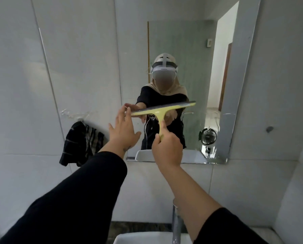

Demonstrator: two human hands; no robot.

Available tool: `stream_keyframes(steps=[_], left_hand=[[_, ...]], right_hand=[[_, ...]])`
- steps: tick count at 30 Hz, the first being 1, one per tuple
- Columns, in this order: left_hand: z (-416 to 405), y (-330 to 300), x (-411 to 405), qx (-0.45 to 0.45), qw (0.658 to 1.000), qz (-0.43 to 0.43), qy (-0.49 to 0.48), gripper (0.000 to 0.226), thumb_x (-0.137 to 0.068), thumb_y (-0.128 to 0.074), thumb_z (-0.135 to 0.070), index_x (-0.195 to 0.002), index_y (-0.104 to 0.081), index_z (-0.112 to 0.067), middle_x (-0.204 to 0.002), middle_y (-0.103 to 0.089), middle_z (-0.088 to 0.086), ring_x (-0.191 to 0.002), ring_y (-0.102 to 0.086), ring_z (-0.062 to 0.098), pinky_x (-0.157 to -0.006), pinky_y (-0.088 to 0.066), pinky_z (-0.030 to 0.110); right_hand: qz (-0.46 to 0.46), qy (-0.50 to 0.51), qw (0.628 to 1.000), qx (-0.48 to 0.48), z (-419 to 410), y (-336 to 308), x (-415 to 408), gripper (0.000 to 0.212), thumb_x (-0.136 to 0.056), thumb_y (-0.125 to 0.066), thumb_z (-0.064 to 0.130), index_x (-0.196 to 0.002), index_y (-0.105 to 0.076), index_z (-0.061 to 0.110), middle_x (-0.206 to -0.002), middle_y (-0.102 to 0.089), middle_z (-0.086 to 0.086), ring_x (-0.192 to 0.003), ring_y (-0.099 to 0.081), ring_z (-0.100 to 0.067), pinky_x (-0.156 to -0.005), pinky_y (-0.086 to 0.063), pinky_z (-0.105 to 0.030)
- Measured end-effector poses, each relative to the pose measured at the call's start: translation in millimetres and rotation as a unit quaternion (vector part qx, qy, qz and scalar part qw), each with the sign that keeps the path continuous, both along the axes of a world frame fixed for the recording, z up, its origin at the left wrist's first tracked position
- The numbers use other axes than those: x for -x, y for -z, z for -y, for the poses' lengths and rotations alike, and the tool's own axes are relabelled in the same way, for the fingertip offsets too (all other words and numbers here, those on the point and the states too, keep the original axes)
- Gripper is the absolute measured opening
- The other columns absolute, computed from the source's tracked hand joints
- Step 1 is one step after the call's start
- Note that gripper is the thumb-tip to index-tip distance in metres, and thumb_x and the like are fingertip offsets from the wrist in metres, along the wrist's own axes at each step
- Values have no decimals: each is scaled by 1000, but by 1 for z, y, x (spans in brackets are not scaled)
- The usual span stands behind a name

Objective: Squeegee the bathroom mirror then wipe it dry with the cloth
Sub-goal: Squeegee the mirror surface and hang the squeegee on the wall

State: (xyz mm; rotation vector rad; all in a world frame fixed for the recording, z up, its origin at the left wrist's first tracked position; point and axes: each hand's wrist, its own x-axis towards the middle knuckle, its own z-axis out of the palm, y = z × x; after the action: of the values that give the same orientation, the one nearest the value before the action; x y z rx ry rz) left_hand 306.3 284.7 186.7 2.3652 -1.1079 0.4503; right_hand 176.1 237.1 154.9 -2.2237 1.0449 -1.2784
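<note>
Your right hand (pixel 167 148) is wrapped tight around the smooth yellow plastic handle of the squeegee (pixel 162 112), index finger laid up along the stem. The T-shaped head, with its dark rubber blade along the top edge, sits tilted against the mirror (pixel 187 50) about midway down, left end lower than the right. Your left hand (pixel 123 128) is open, fingers spread and empty, its fingertips at the left tip of the blade.

The mirror is a tall, frameless rectangle with a bevelled edge, fixed to large glossy pale-grey wall tiles. The dark cloth (pixel 82 143), soft, crumpled and faintly striped, hangs on a clear hook (pixel 76 115) on the wall left of the mirror, well apart from both hands.

Below your forearms, a chrome tap (pixel 176 224) rises in front of a white sink (pixel 147 238).
</note>
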Motion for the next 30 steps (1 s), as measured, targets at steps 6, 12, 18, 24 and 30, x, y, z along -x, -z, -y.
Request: stream_keyframes(steps=[6,12,18,24,30], left_hand=[[2,19,3,-9,1000,-24,4,92,-88,-59,-35,-150,5,-14,-159,11,0,-146,-4,24,-114,-14,58],[11,40,17,-14,999,-45,26,91,-88,-59,-33,-150,5,-15,-158,11,-1,-146,-6,25,-115,-13,57],[18,56,31,-33,998,-52,25,90,-89,-58,-32,-150,6,-16,-157,16,-1,-146,-6,26,-116,-14,56],[27,60,43,-44,997,-43,40,88,-89,-57,-33,-150,5,-16,-157,16,1,-146,-5,26,-115,-12,56],[39,67,49,-56,997,-32,49,87,-90,-55,-35,-150,4,-15,-157,20,1,-146,-6,28,-114,-14,57]], right_hand=[[-138,9,987,82,2,3,10,58,-97,-45,19,-149,-24,36,-89,-49,-3,-75,-53,-24,-59,-34,-31],[-224,34,962,150,32,0,41,58,-96,-43,20,-146,-24,44,-100,-55,-4,-79,-60,-30,-58,-35,-30],[-230,48,960,154,44,7,66,53,-99,-41,24,-145,-26,44,-93,-54,-2,-76,-60,-29,-57,-36,-29],[-203,65,968,130,63,20,85,51,-98,-41,27,-144,-28,46,-92,-55,-2,-75,-58,-28,-58,-42,-31],[-158,73,981,91,72,35,100,51,-96,-45,27,-142,-33,45,-91,-60,-6,-77,-59,-29,-61,-50,-35]])
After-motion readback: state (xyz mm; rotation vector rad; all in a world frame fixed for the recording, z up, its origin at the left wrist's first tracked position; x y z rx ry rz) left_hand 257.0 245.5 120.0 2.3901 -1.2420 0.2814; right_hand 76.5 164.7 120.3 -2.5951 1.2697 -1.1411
